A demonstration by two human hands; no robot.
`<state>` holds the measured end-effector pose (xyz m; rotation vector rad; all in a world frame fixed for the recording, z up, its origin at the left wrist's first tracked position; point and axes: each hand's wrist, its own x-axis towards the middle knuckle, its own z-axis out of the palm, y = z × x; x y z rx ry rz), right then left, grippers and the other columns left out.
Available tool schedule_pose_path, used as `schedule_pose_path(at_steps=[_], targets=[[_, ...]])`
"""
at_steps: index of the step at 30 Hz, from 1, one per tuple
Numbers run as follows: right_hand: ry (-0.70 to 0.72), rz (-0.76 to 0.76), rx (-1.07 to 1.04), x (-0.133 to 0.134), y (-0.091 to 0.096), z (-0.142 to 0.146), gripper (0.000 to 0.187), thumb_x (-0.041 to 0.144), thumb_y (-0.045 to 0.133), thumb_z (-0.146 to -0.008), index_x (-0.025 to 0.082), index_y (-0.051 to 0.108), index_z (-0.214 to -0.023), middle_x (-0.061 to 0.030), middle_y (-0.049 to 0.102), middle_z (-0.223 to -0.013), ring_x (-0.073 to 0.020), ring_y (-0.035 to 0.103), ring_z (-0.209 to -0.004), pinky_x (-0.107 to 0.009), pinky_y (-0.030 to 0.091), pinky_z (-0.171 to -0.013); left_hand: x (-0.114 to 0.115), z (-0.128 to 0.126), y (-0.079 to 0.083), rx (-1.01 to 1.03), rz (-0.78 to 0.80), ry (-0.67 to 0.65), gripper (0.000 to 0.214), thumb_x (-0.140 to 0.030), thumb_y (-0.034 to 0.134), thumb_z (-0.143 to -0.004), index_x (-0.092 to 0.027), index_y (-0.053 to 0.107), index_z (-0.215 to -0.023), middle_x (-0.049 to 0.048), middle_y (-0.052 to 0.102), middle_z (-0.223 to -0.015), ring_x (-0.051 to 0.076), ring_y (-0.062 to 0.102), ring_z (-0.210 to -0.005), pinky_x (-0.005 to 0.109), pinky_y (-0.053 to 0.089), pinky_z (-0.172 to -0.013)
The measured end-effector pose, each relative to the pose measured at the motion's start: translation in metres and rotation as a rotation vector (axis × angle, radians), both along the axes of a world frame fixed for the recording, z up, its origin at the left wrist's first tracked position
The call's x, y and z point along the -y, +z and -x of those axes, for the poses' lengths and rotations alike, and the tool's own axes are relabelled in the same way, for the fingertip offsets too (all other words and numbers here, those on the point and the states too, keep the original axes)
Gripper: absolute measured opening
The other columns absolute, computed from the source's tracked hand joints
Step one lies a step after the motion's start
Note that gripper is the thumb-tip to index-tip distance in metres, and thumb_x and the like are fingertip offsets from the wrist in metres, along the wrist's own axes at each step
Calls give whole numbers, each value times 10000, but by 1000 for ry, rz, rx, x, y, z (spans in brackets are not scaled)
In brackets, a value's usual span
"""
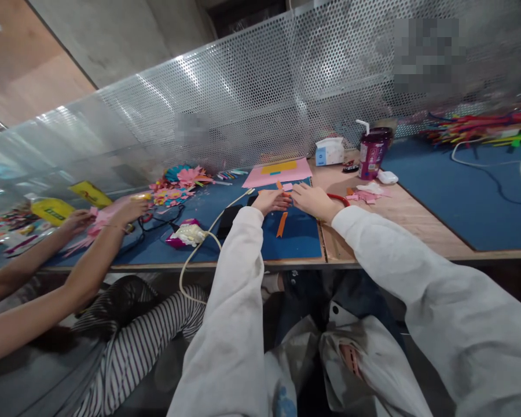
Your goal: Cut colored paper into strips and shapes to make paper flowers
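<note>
Both my hands meet over the blue mat (301, 240) on the wooden table. My left hand (272, 201) has its fingers curled and pinches a small paper piece; what exactly it grips is too small to name. My right hand (311, 200) lies close beside it, fingers bent toward the same spot, over red-handled scissors (341, 199). An orange paper strip (282, 224) lies on the mat just below my hands. Another orange bit (279, 185) sits just beyond them.
Pink and yellow paper sheets (278, 172) lie behind my hands. A tissue box (329, 152), purple cup (371, 153) and pink scraps (367, 194) stand right. Paper flowers (178, 184) and a glue gun (186, 234) lie left, where another person's hands (130, 209) work. A perforated metal screen (252, 98) backs the table.
</note>
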<state>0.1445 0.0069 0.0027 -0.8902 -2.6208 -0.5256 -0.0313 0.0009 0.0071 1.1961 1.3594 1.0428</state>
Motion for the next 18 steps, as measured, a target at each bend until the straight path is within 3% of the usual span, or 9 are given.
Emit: schedule_pose_path(at_steps=[9, 13, 18], targets=[[27, -1, 67, 4, -1, 3, 402, 158, 248, -980, 56, 580, -1183, -203, 598, -1130, -275, 491, -1113, -306, 419, -711, 1, -2, 2, 61, -38, -10, 95, -164, 554, -867, -104, 616, -828, 72, 704, -718, 128, 689, -656, 310, 553, -780], [-148, 145, -61, -2, 2, -4, 368, 315, 362, -974, 93, 618, -1117, -191, 622, -1100, -267, 588, -1014, -299, 434, -716, 1, -2, 2, 45, -73, 12, 115, -142, 514, -885, -106, 604, -821, 92, 717, -744, 142, 700, -678, 311, 551, -773], [-423, 342, -81, -20, 0, -34, 393, 384, 538, -891, 83, 633, -1124, -218, 665, -1054, -289, 645, -956, -320, 457, -754, 0, 0, 1, 41, -115, 31, 73, -153, 575, -846, -105, 621, -817, 113, 733, -798, 169, 714, -757, 306, 543, -787]])
